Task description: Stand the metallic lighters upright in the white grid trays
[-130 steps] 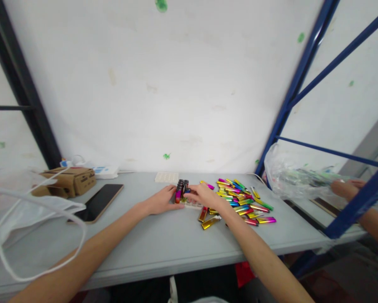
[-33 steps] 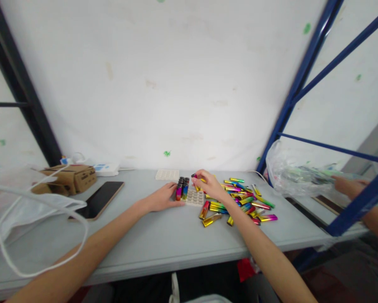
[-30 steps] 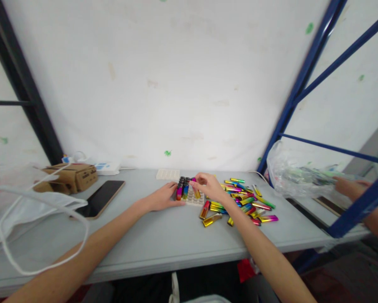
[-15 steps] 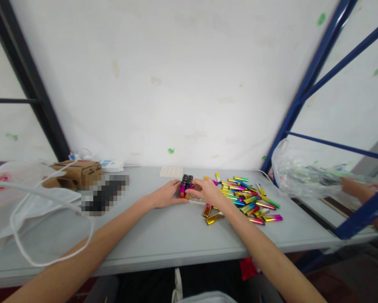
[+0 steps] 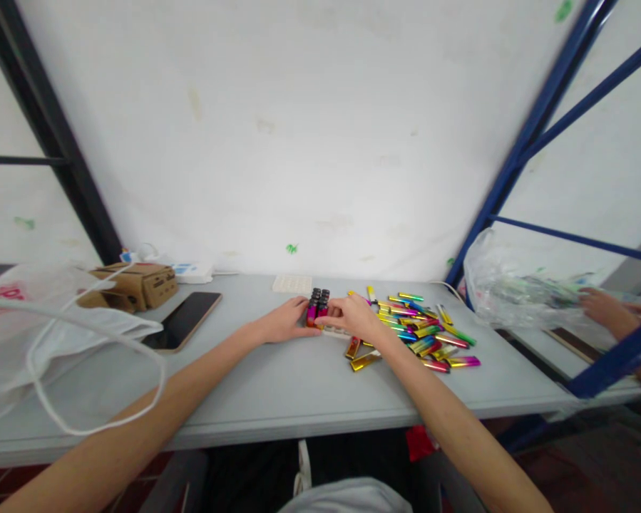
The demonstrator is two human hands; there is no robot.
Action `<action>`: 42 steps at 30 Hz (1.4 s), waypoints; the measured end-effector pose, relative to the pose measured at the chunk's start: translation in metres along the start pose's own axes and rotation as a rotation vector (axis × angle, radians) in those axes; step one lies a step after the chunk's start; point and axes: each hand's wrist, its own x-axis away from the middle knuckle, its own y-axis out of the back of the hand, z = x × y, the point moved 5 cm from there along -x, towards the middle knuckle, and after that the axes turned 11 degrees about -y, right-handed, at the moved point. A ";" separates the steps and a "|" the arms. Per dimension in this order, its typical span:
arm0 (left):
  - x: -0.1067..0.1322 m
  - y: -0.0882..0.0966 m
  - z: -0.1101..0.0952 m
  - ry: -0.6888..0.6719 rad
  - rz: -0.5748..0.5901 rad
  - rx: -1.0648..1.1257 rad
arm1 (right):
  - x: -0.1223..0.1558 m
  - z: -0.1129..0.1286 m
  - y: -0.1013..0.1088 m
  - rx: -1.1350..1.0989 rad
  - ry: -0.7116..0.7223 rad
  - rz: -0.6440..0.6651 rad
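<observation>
Several pink-orange lighters [image 5: 312, 313] with black tops stand upright, packed in rows, in a white slotted tray [image 5: 335, 332]. My left hand [image 5: 285, 320] is curved round their left side, its thumb along the front. On the right, my right hand [image 5: 352, 315] has its thumb and fingers closed at the right side of the rows, gripping a lighter there; its fingers partly hide it. Most of the tray lies under my right hand. Beside that hand spreads a loose pile of shiny multicoloured lighters [image 5: 426, 331], lying flat.
A second white slotted tray [image 5: 292, 284] lies near the wall. To the left are a phone [image 5: 189, 318], a cardboard box [image 5: 152, 283], plastic bags [image 5: 26, 320] and a white cable [image 5: 162, 377]. Past the blue frame [image 5: 505, 171], another person's hand [image 5: 601, 306] is by a clear bag [image 5: 513, 292].
My right hand has shifted slightly at the upright lighters, and my left hand stays against them. The camera view has tilted a little. The other person's hand has moved slightly.
</observation>
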 end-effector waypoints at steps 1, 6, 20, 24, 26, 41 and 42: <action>0.000 0.000 0.000 0.004 0.014 -0.014 | 0.000 -0.001 0.004 -0.008 0.008 0.006; -0.001 -0.001 0.001 0.012 0.040 -0.071 | 0.005 -0.028 0.037 0.070 -0.096 -0.038; 0.001 0.006 0.016 0.005 0.048 -0.018 | 0.031 -0.031 0.049 -0.026 -0.021 0.479; 0.008 0.016 0.026 0.026 0.041 -0.053 | 0.028 -0.034 0.040 0.031 -0.042 0.491; 0.010 0.019 0.029 0.054 0.043 -0.076 | 0.024 -0.043 0.038 0.041 -0.073 0.456; 0.012 0.020 0.015 0.089 0.038 -0.079 | -0.007 -0.050 0.033 -0.789 -0.207 -0.083; 0.012 0.019 0.013 0.084 0.042 -0.066 | -0.006 -0.048 0.029 -0.872 -0.225 -0.070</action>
